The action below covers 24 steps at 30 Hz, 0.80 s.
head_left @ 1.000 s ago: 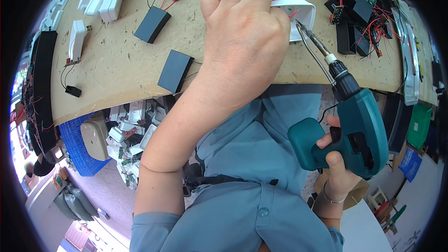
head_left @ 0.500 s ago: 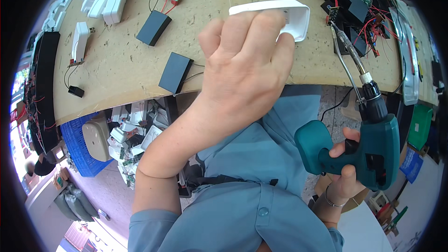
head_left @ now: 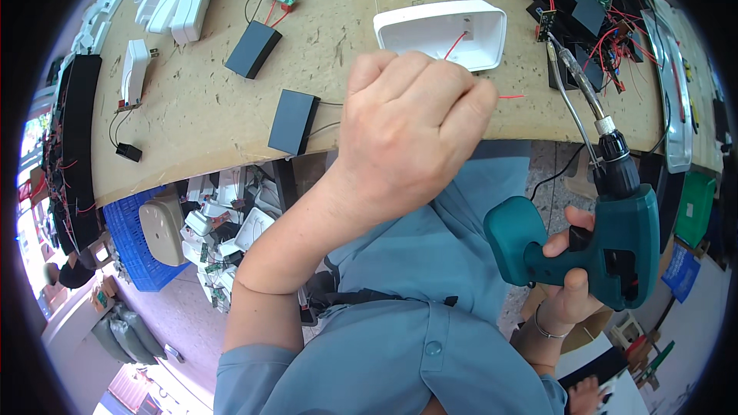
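Observation:
My left hand (head_left: 419,127) is closed in a fist just on the near side of an open white plastic case (head_left: 492,50). What its fingers hold is hidden beneath it. Two dark wires run from under this hand to a black rectangular box (head_left: 294,121) near the table edge. One red wire (head_left: 513,96) sticks out on the other side of the fist, and another red wire (head_left: 455,46) rises into the case. My right hand (head_left: 573,261) grips a green pistol-shaped soldering gun (head_left: 634,246), its tip close to a small circuit board (head_left: 546,24).
Black boxes with red wires (head_left: 584,11) pile up at the table's far right, beside a clear tray (head_left: 673,100). White adapters (head_left: 192,4) lie far left. Below the table stands a blue basket (head_left: 142,238) near white casings (head_left: 254,227). Another person's hand (head_left: 586,396) shows lower right.
My left hand has drawn back toward me from the white case, uncovering its inside and the red wires. Another person's hand has appeared at the lower right. My right hand stays nearly still.

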Available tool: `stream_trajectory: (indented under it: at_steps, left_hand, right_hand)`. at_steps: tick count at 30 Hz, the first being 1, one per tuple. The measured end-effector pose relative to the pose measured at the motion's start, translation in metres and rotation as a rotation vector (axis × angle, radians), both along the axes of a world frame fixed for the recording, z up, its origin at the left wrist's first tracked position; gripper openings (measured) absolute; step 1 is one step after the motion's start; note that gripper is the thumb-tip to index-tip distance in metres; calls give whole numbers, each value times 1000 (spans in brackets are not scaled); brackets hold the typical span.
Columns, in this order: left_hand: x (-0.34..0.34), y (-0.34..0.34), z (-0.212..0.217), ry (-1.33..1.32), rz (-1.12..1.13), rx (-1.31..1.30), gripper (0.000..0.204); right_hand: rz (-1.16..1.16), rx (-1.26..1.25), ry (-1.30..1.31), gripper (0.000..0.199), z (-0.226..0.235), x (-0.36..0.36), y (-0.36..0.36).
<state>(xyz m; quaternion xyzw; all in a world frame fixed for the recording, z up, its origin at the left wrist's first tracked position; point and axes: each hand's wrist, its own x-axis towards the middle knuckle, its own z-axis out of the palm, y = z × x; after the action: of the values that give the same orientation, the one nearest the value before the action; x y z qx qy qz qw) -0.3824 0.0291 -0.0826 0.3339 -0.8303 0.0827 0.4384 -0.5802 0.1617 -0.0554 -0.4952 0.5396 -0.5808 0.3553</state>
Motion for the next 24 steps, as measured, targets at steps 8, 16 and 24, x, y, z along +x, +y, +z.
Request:
stream_trajectory:
  at_steps: [8, 16, 24]
  left_hand:
    - [-6, -8, -3, 32, 85, 9, 16]
    - [-5, -7, 2, -41, 231, 25, 15]
    - [-3, -10, 7, -70, 390, 12, 20]
  right_hand:
    - [2, -21, -23, 73, -1, 1, -1]
    - [68, 31, 35, 75, -4, -6, 5]
    - [119, 72, 108, 67, -5, -1, 0]
